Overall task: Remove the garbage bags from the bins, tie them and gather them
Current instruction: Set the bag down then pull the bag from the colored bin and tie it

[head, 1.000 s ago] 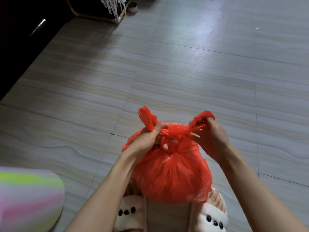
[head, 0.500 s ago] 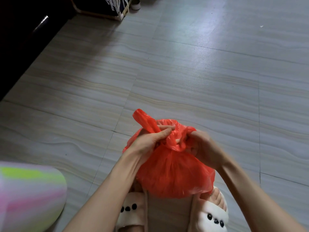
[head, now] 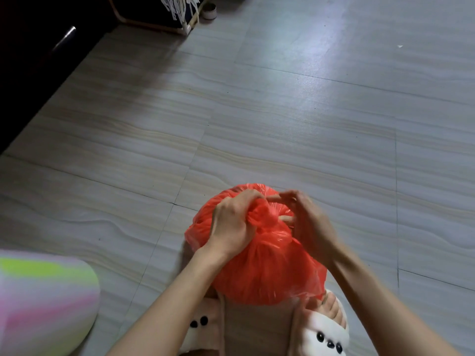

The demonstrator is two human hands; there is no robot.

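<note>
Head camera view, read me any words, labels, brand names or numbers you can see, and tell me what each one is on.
There is no readable text.
Red plastic garbage bag: plain, no print visible.
White slippers: only black dots, no letters.
Pastel striped object at lower left: blurred colour bands, no writing that can be made out.
Grey tiled floor: veining only.

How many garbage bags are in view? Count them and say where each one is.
1. The red garbage bag sits above the slippers, its gathered top held by the left hand and right hand. Others may lie outside the frame.
</note>
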